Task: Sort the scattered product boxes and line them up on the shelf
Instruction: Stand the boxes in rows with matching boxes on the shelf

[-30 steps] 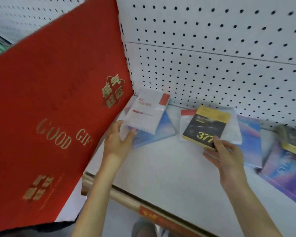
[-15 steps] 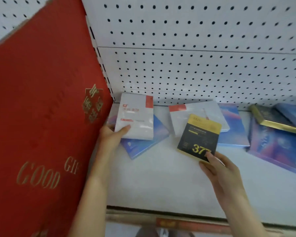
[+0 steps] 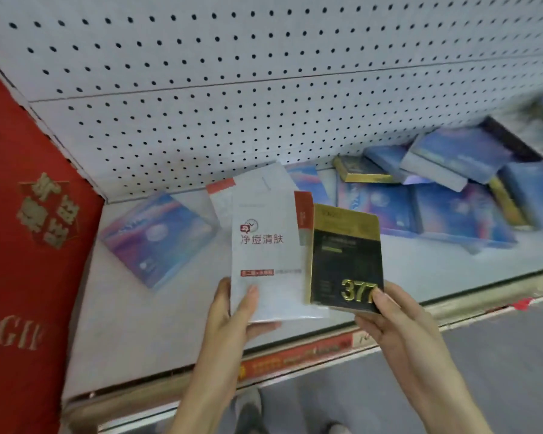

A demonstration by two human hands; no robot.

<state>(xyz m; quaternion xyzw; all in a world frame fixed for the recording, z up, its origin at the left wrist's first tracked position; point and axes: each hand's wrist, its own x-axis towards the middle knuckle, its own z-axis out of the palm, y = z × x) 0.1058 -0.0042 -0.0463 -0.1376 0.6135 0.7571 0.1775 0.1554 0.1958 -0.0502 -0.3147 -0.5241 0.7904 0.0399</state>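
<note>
Sorting barely begun: blue boxes (image 3: 461,211) lie jumbled far right on the shelf (image 3: 132,321); none lined up. Left hand (image 3: 232,311) pinches a flat white box (image 3: 267,255), right hand (image 3: 386,321) a glossy black-gold box (image 3: 345,258), both lifted above the shelf's near edge, side by side. All slim, rectangular cartons.

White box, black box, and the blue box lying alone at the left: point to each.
white box (image 3: 264,256): head view, blank front face under the large lettering.
black box (image 3: 345,255): head view, dark middle of its front.
blue box (image 3: 157,239): head view, centre of its top face.
</note>
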